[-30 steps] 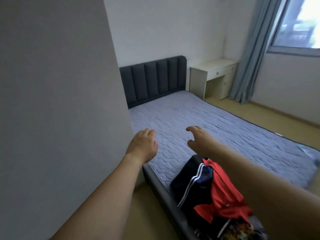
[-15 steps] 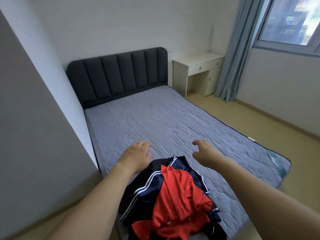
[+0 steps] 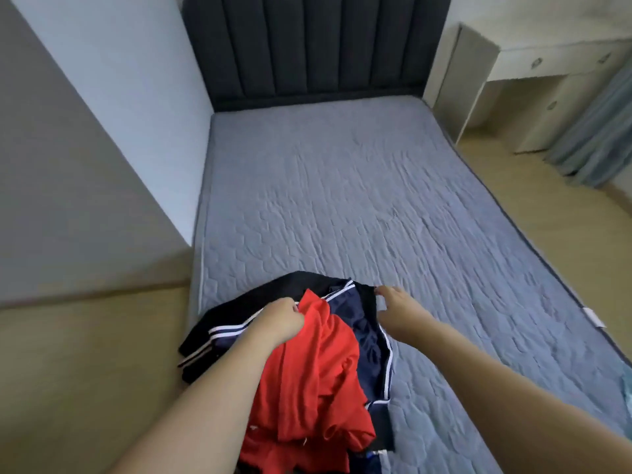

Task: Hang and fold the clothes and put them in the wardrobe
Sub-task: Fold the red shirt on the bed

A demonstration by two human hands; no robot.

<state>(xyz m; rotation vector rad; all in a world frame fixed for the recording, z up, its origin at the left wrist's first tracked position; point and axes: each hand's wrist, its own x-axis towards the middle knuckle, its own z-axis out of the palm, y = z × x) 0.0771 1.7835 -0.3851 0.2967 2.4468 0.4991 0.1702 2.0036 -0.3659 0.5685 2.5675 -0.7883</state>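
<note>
The fingers [image 3: 294,306] of the left hand [image 3: 278,321] are curled into the upper edge of a crumpled bright red fabric garment [image 3: 309,374], bunching it. The fingers [image 3: 383,291] of the right hand [image 3: 398,311] are slightly spread and bent, their tips touching the black hem of a dark navy garment with white stripe trim [image 3: 359,328]; whether they pinch it cannot be told. Both garments lie heaped together, red on top of navy, at the foot of a bed with a quilted grey-blue mattress cover [image 3: 359,200], towards its left side, part of the navy one hanging over that edge. At the far end of the bed stands a dark padded headboard [image 3: 307,46]. A pale wooden desk [image 3: 533,73] stands to the right of the bed's head, with grey-blue curtains [image 3: 595,131] beyond it.
</note>
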